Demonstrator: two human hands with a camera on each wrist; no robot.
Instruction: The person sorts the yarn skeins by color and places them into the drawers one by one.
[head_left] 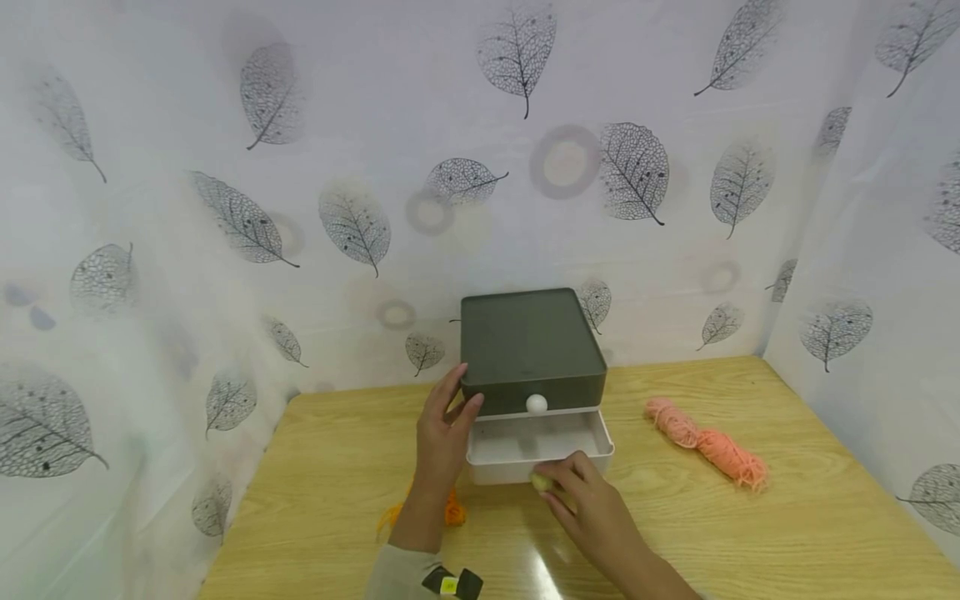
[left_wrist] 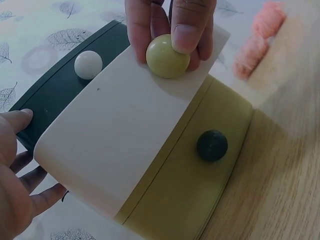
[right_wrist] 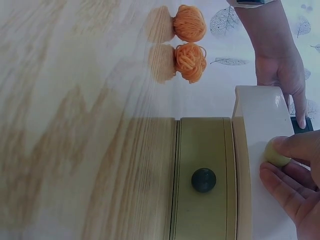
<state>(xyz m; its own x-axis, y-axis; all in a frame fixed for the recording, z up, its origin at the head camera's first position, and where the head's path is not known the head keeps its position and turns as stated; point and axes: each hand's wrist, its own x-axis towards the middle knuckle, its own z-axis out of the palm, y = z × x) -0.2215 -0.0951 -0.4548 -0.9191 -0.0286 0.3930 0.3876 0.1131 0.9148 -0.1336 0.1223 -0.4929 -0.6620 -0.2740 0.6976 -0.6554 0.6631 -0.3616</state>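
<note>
Inscriptions: none legible; small yellow patch (head_left: 448, 586) on dark wristband (head_left: 470, 585), at six o'clock in the head view, any marking too small to read

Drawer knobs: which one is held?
The yellow-green knob on the white drawer: the right hand pinches it. The white knob and dark knob are untouched.

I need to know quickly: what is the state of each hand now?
Left hand: open, touching the dark-green, boxy top tier.
Right hand: closed, holding the round, glossy yellow-green knob of the smooth white drawer.
</note>
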